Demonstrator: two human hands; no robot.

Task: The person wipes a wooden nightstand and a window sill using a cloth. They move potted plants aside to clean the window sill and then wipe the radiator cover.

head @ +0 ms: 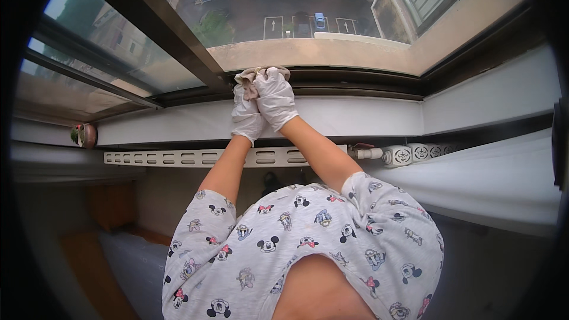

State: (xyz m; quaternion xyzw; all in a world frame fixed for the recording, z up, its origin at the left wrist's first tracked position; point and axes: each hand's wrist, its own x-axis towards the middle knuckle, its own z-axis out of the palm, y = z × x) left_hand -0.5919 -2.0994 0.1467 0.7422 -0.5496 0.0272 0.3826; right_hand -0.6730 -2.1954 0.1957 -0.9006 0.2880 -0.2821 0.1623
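Observation:
Both my hands wear white disposable gloves and meet at the dark metal window track (355,85). A crumpled beige cloth (251,89) is bunched between them, part of it over the track. My right hand (276,95) has its fingers curled on the cloth. Beside it, my left hand (246,111) grips the cloth's left part, its fingertips partly hidden by the folds. Just left of the hands stands the upright edge of the sliding window frame (178,31). Below my wrists runs the white window sill (355,118).
A white slotted radiator (164,158) runs under the sill, with a pipe valve (366,153) at its right. White curtain fabric (489,173) hangs at the right. A small potted plant (86,135) sits at the sill's left end. The open window drops to a parking lot (249,22).

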